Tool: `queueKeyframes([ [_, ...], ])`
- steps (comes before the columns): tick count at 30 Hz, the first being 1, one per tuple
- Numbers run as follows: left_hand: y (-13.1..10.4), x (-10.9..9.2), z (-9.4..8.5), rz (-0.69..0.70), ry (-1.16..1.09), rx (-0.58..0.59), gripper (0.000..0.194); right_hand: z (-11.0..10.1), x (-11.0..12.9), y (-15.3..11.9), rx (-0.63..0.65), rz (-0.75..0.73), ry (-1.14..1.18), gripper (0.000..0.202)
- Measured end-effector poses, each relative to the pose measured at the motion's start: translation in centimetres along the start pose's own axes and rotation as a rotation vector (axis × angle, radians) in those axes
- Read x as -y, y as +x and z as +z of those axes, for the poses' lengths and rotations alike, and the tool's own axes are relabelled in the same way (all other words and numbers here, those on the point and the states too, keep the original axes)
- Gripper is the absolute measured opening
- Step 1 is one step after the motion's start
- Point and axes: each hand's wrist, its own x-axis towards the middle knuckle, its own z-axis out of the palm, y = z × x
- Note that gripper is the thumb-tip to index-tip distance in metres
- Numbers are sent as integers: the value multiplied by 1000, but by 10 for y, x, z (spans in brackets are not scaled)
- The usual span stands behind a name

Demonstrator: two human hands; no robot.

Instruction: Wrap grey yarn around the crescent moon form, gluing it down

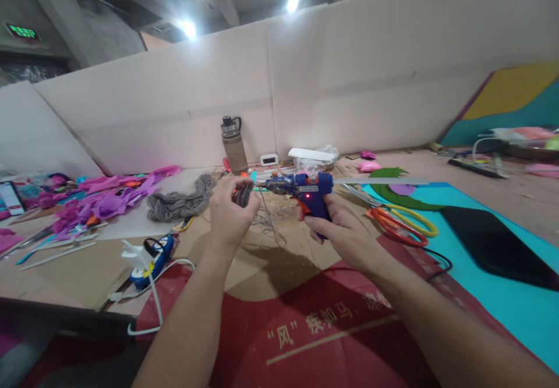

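Observation:
In my right hand [332, 219] is a blue glue gun [320, 193] with an orange trigger and a small red light. A clear glue stick [379, 181] sticks out of its back end. The gun's nozzle points left, close to my left hand [231, 210]. My left fingers are closed around a small dark grey piece wound with yarn [243, 194]; its exact kind is partly hidden by the fingers. A loose grey strand [267, 216] hangs between the hands over the cardboard [257, 277].
Grey yarn [181, 201] and purple fabric scraps [100, 204] lie to the left, near a blue power strip [151, 263]. Scissors [399, 225] and a black tablet [493, 242] are on the right. A bottle [234, 146] stands at the back by a small clock [269, 159].

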Motion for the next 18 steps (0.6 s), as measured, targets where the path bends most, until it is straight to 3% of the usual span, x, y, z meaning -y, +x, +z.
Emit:
queueKeyframes([
  [6, 2, 2, -1, -96, -92, -6, 20, -1, 7, 0, 29, 72, 327, 21],
  [11, 2, 4, -1, -131, -144, -18, 18, -8, 9, 7, -90, 199, 507, 27],
  [14, 1, 4, -1, -99, -123, -18, 19, -13, 1, 15, -162, 347, 412, 22],
  [18, -1, 2, -1, 9, -51, -18, 22, -22, -28, 28, -138, 487, 70, 16],
])
